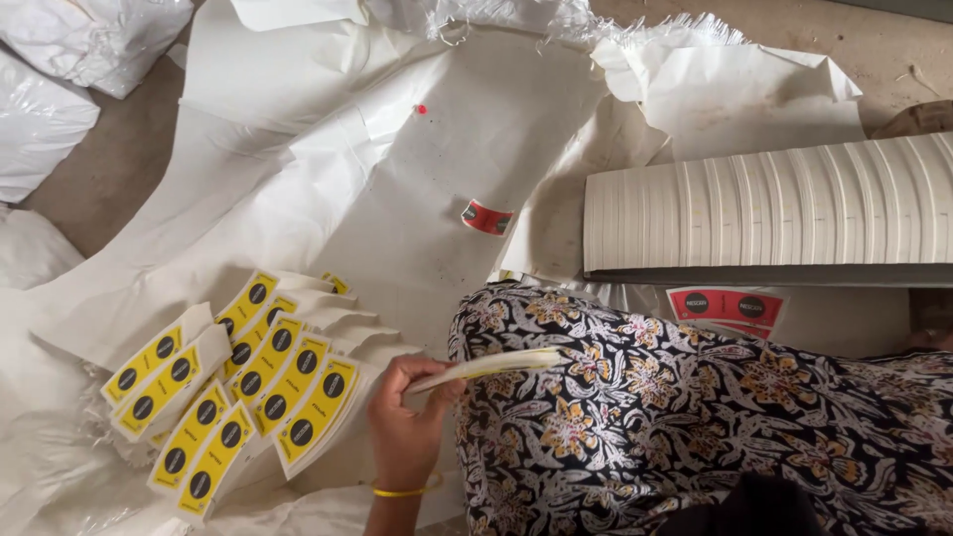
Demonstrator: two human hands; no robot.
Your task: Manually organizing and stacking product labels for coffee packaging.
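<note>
Lower centre of frame: one hand [405, 429], wearing a yellow bangle, has its grip closed on a thin stack of curved paper blanks [493, 365], pinched at the stack's left end. I cannot tell from this view whether it is the left or the right hand; no other hand is in view.

The stack lies edge-on across a knee covered in floral cloth [645, 417]. Its long axis runs nearly level, rising slightly toward the right, with the free end pointing right.

Risk, as a judgement: held at one end only, the unsupported end could sag or fan apart, letting sheets slip onto the white paper sheet [377, 189].

Lower left: yellow printed blanks [248, 387], fanned in overlapping bundles. Right: a tall white stack [764, 203].
</note>
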